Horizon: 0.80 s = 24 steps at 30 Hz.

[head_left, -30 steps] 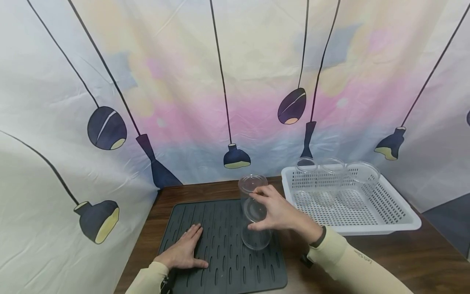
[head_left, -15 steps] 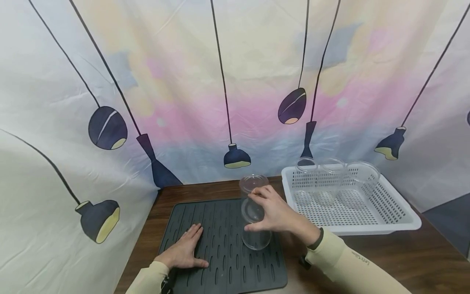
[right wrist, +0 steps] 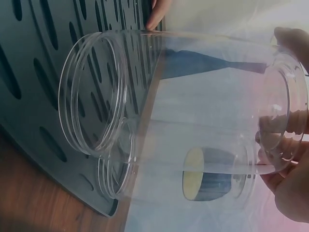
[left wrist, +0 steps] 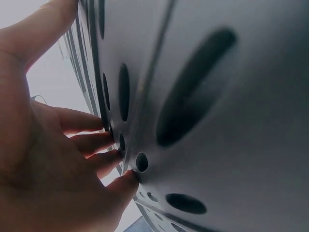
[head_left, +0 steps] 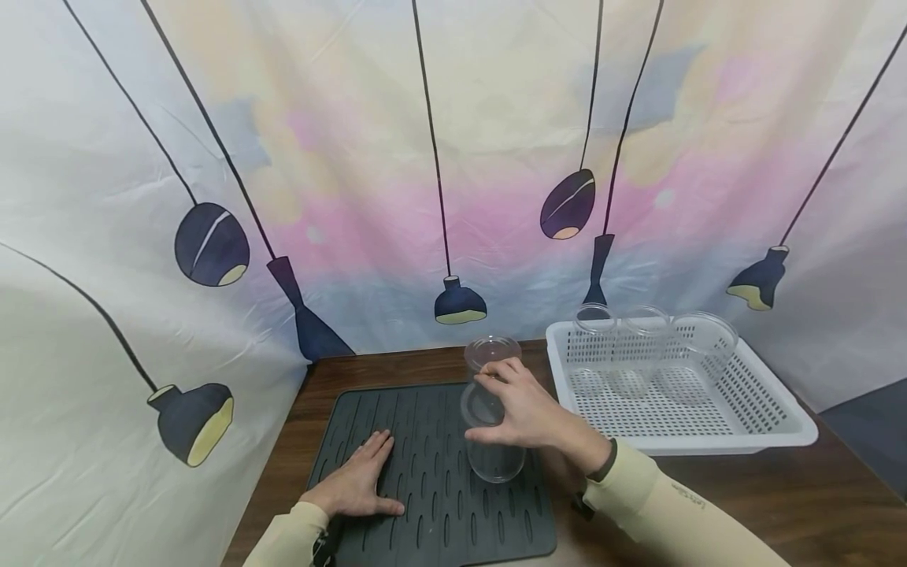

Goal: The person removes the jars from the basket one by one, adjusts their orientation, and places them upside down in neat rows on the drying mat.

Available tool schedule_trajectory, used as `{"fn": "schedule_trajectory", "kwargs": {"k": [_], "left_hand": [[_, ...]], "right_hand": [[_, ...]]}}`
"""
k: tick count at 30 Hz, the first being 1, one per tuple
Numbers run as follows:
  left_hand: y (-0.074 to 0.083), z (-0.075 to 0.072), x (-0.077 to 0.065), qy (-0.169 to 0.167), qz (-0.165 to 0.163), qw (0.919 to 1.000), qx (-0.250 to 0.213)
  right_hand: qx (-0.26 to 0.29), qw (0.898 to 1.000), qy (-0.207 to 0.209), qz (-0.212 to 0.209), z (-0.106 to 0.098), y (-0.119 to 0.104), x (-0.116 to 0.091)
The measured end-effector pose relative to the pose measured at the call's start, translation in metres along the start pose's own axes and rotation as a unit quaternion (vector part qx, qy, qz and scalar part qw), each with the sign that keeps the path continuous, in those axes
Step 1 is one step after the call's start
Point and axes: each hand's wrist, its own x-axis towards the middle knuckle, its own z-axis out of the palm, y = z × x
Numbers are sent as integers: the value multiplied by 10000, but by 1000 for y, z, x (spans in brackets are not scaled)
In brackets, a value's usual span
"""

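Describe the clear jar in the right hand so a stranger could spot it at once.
On the brown table, find the dark grey mat, left of the white basket. Toward the mat's right edge is the clear jar, with a second jar just behind it. What sets it apart is the right hand gripping its top; no other jar is held.

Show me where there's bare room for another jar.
Bare: the dark mat between the left hand and the gripped jar, and the table in front of the white basket. Crowded: the mat's right side, with the right hand, that jar and the rear jar.
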Motion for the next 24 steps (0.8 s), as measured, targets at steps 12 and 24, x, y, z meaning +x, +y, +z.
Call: {"fn": "schedule_trajectory", "kwargs": {"k": [12, 24], "left_hand": [[1, 0, 0, -11, -36, 10000, 14], [0, -1, 0, -43, -84, 10000, 23]], "right_hand": [[31, 9997, -193, 149, -3, -3, 1], [864, 9922, 559, 708, -21, 11, 3]]}}
